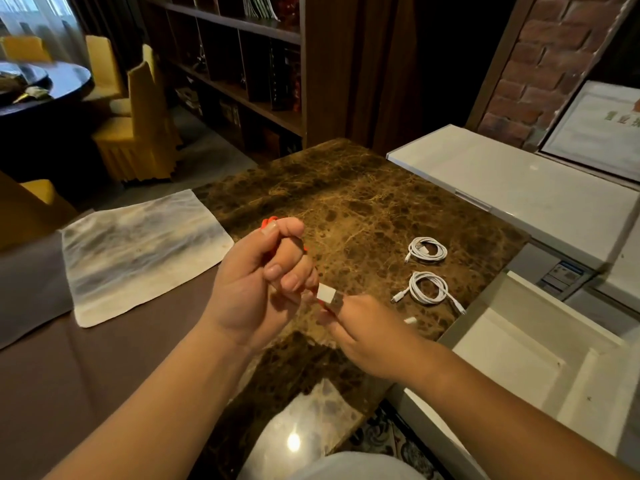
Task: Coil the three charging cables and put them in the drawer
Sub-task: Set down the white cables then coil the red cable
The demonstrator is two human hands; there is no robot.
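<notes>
plug [329,296] pinched in my right hand [367,336], pointing left at my left hand [258,282], fist clamped round the red cable [268,221] coil above the marble top's [363,202] near edge.

brown veined marble countertop [363,202] | grey-stained white cloth [145,254] on its left edge | yellow-covered chairs [138,133] beyond | dark wooden bookshelf [242,81] behind

Both forearms reach forward; left hand [256,289] fisted in a closed grip, right hand [367,327] pinching just beside it

No legible text anywhere.
</notes>
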